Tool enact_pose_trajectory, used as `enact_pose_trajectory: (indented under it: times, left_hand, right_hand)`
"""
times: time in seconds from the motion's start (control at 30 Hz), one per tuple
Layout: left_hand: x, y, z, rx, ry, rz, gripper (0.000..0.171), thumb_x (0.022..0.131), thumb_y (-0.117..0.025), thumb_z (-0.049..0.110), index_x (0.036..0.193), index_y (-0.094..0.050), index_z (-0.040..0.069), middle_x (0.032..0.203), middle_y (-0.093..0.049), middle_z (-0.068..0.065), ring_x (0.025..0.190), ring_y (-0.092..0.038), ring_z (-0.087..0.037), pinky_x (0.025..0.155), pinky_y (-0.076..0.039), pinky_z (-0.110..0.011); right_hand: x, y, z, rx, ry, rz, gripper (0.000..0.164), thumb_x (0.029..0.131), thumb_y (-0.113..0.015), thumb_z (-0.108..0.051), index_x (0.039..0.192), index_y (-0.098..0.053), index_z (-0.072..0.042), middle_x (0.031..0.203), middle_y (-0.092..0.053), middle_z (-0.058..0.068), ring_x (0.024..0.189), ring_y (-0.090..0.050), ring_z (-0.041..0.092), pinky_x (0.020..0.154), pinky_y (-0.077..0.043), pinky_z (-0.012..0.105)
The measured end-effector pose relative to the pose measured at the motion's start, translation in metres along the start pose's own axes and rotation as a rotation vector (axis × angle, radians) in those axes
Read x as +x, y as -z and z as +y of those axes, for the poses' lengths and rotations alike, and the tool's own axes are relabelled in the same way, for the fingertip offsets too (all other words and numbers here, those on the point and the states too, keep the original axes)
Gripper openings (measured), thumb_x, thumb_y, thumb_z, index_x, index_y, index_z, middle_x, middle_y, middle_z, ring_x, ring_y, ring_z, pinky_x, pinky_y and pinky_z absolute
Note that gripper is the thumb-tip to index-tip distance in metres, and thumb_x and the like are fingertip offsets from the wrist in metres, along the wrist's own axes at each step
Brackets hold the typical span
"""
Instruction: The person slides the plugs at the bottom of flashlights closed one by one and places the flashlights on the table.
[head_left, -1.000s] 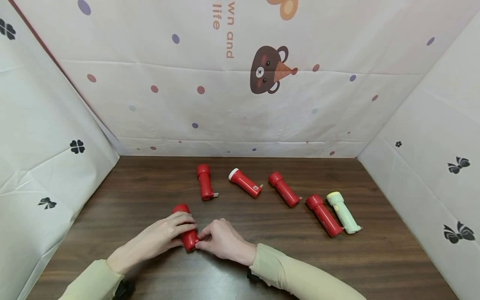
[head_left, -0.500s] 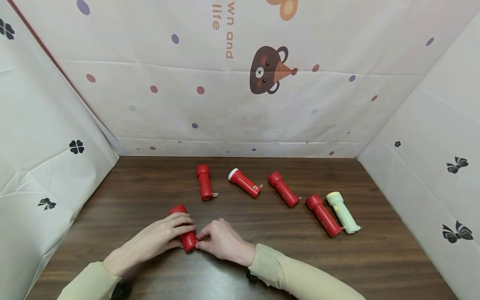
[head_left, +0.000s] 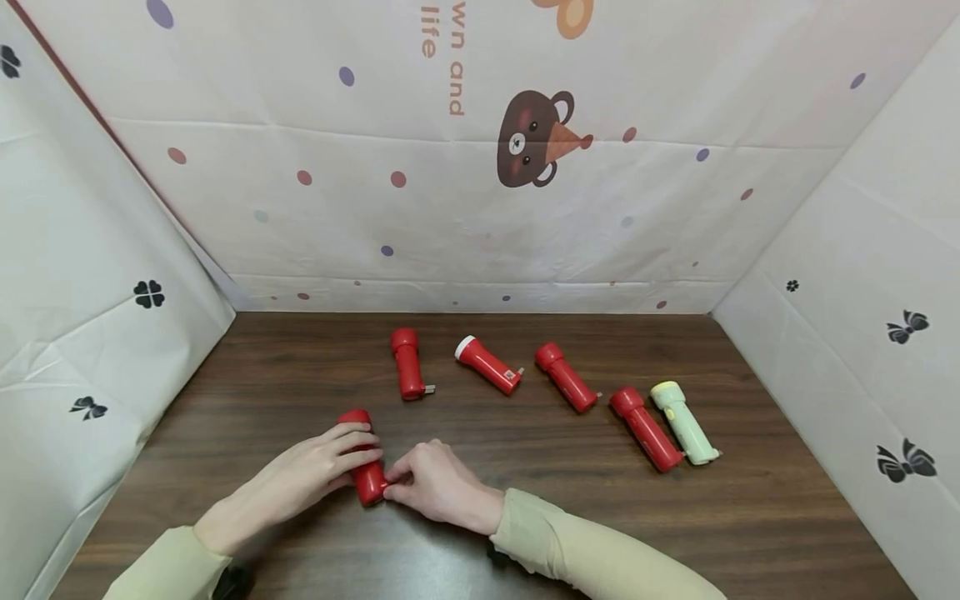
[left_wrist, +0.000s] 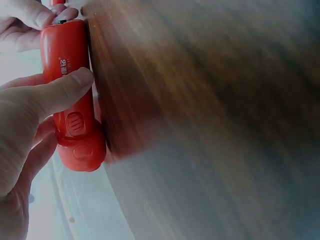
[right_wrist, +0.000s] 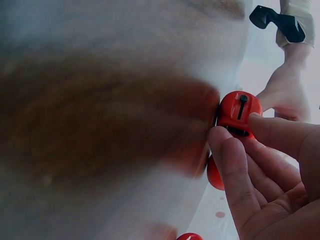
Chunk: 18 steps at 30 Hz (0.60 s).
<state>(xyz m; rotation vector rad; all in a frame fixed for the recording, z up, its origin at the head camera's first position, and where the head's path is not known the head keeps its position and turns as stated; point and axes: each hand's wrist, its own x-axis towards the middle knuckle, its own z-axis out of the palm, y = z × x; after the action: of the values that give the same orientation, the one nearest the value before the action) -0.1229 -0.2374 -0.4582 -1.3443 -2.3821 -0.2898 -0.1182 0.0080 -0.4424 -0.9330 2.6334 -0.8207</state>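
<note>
A red flashlight lies near the front of the table, its head pointing away from me. My left hand grips its barrel from the left, the thumb lying along the side below printed lettering in the left wrist view. At the near end, the thumb and forefinger of my right hand pinch a small part on the right side, mostly hidden by the fingertips. In the right wrist view, the flashlight's tail end shows a dark slot with a black slider and a dark opening beside the fingers.
Farther back on the brown wooden table lie a red flashlight with its plug out, a white-rimmed red one, two more red ones and a pale green flashlight. Patterned white sheets enclose the back and sides.
Both hands and the red flashlight have shifted slightly left in the head view, partly with a small turn of the camera. The grip looks the same.
</note>
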Motion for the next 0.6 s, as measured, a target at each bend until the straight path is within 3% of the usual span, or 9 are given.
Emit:
enact_pose_trajectory:
  times: [0.13, 0.27, 0.4, 0.5, 0.6]
  left_hand:
    - [0.0002, -0.0014, -0.0024, 0.009, -0.004, 0.016, 0.052, 0.068, -0.095, 0.013, 0.117, -0.077, 0.017, 0.123, -0.071, -0.001, 0.121, -0.064, -0.021, 0.095, -0.056, -0.027]
    - [-0.0018, -0.0008, -0.003, -0.081, 0.036, 0.033, 0.057, 0.066, -0.096, 0.014, 0.119, -0.077, 0.015, 0.126, -0.072, -0.004, 0.123, -0.063, -0.024, 0.111, -0.045, -0.012]
    - [-0.0073, 0.0009, -0.0016, -0.226, 0.134, 0.064, 0.053, 0.075, -0.093, 0.023, 0.123, -0.076, 0.012, 0.129, -0.072, -0.007, 0.125, -0.06, -0.025, 0.12, -0.021, 0.0]
    - [-0.0091, 0.0003, 0.0, -0.266, 0.214, 0.113, 0.047, 0.08, -0.09, 0.022, 0.124, -0.076, 0.01, 0.129, -0.073, -0.008, 0.125, -0.061, -0.025, 0.119, -0.021, 0.002]
    - [-0.0077, -0.002, 0.0006, -0.239, 0.311, 0.171, 0.05, 0.077, -0.091, 0.013, 0.124, -0.076, 0.008, 0.129, -0.073, -0.01, 0.122, -0.063, -0.026, 0.117, -0.023, 0.003]
  right_hand:
    - [0.0022, -0.0014, -0.0025, 0.015, -0.01, 0.024, 0.009, 0.093, -0.081, -0.023, 0.1, -0.086, -0.021, 0.094, -0.083, -0.012, 0.083, -0.069, -0.008, 0.076, -0.049, 0.01]
    - [0.0048, -0.0025, -0.0047, 0.021, -0.028, 0.038, 0.008, 0.092, -0.081, -0.023, 0.099, -0.086, -0.02, 0.092, -0.083, -0.011, 0.08, -0.067, -0.009, 0.07, -0.046, 0.007]
    - [0.0062, -0.0029, -0.0054, 0.018, -0.041, 0.041, 0.008, 0.093, -0.081, -0.022, 0.099, -0.086, -0.021, 0.093, -0.083, -0.012, 0.079, -0.066, -0.009, 0.068, -0.044, 0.006]
    - [0.0067, -0.0034, -0.0053, 0.018, -0.042, 0.043, 0.008, 0.093, -0.081, -0.023, 0.099, -0.087, -0.021, 0.092, -0.083, -0.013, 0.078, -0.065, -0.01, 0.069, -0.044, 0.006]
    - [0.007, -0.0038, -0.0057, 0.046, -0.043, 0.035, 0.009, 0.093, -0.081, -0.022, 0.099, -0.087, -0.02, 0.092, -0.083, -0.012, 0.076, -0.062, -0.012, 0.065, -0.044, 0.006]
